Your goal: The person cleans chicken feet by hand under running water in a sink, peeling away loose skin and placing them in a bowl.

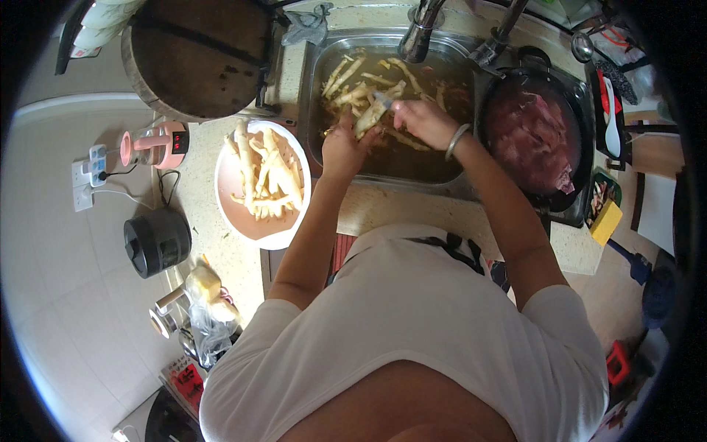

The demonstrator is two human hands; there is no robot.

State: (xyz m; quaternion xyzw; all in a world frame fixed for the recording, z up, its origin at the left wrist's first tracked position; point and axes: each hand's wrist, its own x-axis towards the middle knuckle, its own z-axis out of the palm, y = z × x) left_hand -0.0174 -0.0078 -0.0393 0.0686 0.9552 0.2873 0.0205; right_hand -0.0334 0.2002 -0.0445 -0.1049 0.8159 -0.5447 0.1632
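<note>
Over a steel sink point(442, 168) full of murky water, my left hand point(347, 145) grips a pale, knobbly root point(371, 117). My right hand point(424, 122), with a bangle at the wrist, holds a small tool point(382, 99) against that root; whether it is a knife or a peeler I cannot tell. Several more pale roots point(406, 70) and brown scraps lie in the water around my hands. To the left of the sink, a white bowl point(232, 212) holds peeled whitish roots point(270, 177).
Raw meat point(533, 138) soaks in a black pan point(580, 166) at the right. The faucet point(417, 41) overhangs the sink. A round wooden board point(193, 66) stands upper left, near a pink kettle point(152, 148) and black appliance point(157, 242). A yellow sponge point(606, 222) sits at the right edge.
</note>
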